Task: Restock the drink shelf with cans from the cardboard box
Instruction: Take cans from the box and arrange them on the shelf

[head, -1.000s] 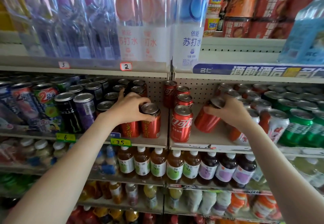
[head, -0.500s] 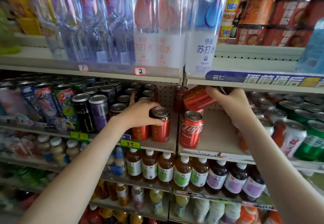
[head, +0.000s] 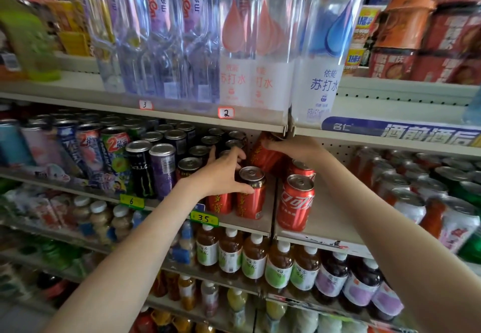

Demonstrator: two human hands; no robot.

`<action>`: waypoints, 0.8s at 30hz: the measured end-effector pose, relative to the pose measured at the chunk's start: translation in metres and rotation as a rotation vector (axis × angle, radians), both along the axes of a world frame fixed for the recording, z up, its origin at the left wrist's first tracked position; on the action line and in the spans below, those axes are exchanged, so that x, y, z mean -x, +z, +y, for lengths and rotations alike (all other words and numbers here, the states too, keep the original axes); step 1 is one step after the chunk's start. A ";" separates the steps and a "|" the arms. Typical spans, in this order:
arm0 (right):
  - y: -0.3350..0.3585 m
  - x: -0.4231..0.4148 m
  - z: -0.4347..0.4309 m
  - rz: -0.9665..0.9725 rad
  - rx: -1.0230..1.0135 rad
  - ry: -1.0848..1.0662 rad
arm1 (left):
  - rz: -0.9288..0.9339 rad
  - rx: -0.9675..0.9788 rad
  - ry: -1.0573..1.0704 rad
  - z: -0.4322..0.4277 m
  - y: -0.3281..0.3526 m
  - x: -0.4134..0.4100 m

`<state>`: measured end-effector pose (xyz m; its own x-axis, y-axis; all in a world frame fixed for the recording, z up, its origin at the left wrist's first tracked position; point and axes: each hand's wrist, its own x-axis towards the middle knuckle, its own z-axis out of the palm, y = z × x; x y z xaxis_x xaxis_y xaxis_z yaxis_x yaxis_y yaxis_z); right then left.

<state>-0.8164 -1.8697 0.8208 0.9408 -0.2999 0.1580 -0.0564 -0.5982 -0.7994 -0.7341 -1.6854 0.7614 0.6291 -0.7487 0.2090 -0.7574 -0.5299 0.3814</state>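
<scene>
Your left hand (head: pixel 221 173) around the red can (head: pixel 250 202) above tag (head: pixel 203 218) "3.5", right hand (head: pixel 299 150) around a tilted can (head: pixel 265 159) near Coca-Cola (head: pixel 295 202).

We count, in red tea: front tea can (head: pixel 250 197), neighbour can (head: pixel 220 203), tilted tea can (head: pixel 265 156), three in all. Cola cans (head: pixel 295 202) (head: pixel 302 169): two. Drop-printed bottles (head: pixel 234 46) (head: pixel 270 46) (head: pixel 328 59): three. Yellow price tags (head: pixel 131 201) (head: pixel 204 218): two.

Clear soda-water bottles (head: pixel 260 46) above, tea bottles (head: pixel 253 259) below, yellow price tag (head: pixel 204 218)
</scene>
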 end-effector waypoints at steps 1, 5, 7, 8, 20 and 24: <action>0.000 -0.005 0.001 0.071 0.004 0.012 | -0.008 -0.005 0.001 0.000 0.000 0.001; -0.006 -0.026 0.004 0.200 0.181 0.073 | -0.127 -0.065 0.037 0.003 -0.001 0.002; -0.008 -0.036 0.006 0.226 0.248 0.137 | -0.197 -0.107 0.063 0.004 -0.001 0.003; -0.008 -0.041 0.007 0.246 0.274 0.174 | -0.218 -0.128 0.068 0.004 0.000 0.003; -0.023 -0.054 0.010 0.439 -0.016 0.256 | -0.106 -0.164 -0.018 0.005 0.006 0.007; -0.034 -0.061 0.001 0.457 -0.087 0.286 | -0.099 -0.204 -0.003 0.005 0.007 0.005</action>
